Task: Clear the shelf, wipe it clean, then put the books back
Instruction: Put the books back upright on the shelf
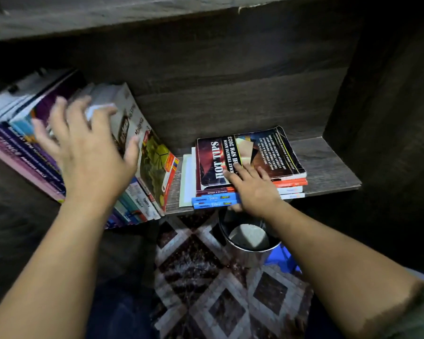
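The right hand point(252, 189) lays straight fingers on the flat stack of books point(250, 152) at the shelf's point(328, 167) front edge (thumb hidden, so any pinch is unclear), while the left hand point(88, 152) spreads over the leaning books point(154, 165); these paperbacks look floppy, slick and jointly heavy, best lifted from underneath.

Floor: we see a diamond-patterned rug point(206, 277).
On it: a round metal bin point(252, 258), a blue object point(285, 259) just beside.
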The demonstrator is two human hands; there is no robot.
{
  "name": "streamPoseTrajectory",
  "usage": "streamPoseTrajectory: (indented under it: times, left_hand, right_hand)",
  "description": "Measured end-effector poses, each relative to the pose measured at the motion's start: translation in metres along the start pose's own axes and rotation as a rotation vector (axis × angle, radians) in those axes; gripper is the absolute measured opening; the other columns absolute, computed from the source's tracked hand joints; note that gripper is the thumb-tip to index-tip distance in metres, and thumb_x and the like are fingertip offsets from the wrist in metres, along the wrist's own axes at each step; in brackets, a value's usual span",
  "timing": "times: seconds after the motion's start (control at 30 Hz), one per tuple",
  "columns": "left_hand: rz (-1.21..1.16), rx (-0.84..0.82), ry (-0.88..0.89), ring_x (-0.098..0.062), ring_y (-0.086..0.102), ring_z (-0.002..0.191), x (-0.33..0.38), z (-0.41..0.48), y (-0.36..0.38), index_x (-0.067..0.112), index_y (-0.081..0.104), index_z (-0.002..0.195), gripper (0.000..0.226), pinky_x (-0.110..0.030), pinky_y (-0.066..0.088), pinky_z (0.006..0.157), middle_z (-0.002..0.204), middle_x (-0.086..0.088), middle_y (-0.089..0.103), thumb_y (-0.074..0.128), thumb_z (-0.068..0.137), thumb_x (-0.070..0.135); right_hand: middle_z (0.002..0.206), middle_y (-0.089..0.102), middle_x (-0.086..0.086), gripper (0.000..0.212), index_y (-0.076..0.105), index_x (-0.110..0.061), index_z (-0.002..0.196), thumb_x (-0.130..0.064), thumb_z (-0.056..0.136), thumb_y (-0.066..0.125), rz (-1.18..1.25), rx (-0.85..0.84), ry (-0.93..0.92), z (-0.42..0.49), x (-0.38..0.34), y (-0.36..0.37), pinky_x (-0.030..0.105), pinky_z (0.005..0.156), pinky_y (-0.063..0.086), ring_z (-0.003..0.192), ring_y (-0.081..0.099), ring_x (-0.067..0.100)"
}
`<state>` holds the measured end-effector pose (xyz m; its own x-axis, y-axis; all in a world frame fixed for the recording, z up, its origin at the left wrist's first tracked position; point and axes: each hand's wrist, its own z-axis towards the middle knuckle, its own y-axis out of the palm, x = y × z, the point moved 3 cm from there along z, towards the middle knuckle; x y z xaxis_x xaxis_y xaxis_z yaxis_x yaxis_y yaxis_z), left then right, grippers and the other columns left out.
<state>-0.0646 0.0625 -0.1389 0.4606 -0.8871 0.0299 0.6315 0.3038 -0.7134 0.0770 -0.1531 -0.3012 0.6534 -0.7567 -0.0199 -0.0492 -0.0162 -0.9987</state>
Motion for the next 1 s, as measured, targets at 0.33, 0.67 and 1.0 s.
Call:
streamPoseTrajectory:
  times: [0.33, 0.67, 1.0]
  left_hand:
    - [0.003, 0.029, 0.001, -0.038, 0.033, 0.125, -0.01, -0.01, 0.024, 0.006, 0.04, 0.13, 0.064, -0.058, 0.008, 0.115, 0.13, -0.022, 0.042, 0.065, 0.079, 0.034]
    - [-0.01, 0.035, -0.004, -0.036, 0.034, 0.124, -0.011, -0.01, 0.027, 0.008, 0.041, 0.129, 0.06, -0.053, 0.005, 0.116, 0.128, -0.019, 0.043, 0.063, 0.079, 0.033]
    - [0.003, 0.035, 0.005, -0.036, 0.034, 0.123, -0.014, -0.008, 0.03, 0.01, 0.04, 0.131, 0.061, -0.053, 0.006, 0.115, 0.13, -0.017, 0.042, 0.062, 0.079, 0.035]
  right_hand:
    - [0.163, 0.001, 0.002, 0.104, 0.004, -0.034, 0.154, -0.081, 0.073, 0.05, 0.059, 0.026, 0.007, -0.002, 0.002, 0.003, 0.047, 0.119, 0.004, 0.15, 0.002, 0.021]
    - [0.163, 0.006, 0.003, 0.101, 0.006, -0.033, 0.154, -0.075, 0.076, 0.054, 0.095, -0.008, 0.06, -0.002, -0.004, -0.002, 0.044, 0.12, 0.006, 0.149, 0.007, 0.021]
    - [0.153, 0.032, 0.001, 0.09, 0.026, -0.035, 0.15, -0.081, 0.075, 0.044, 0.026, 0.084, 0.049, 0.003, 0.0, -0.012, 0.04, 0.11, 0.025, 0.139, 0.028, 0.022]
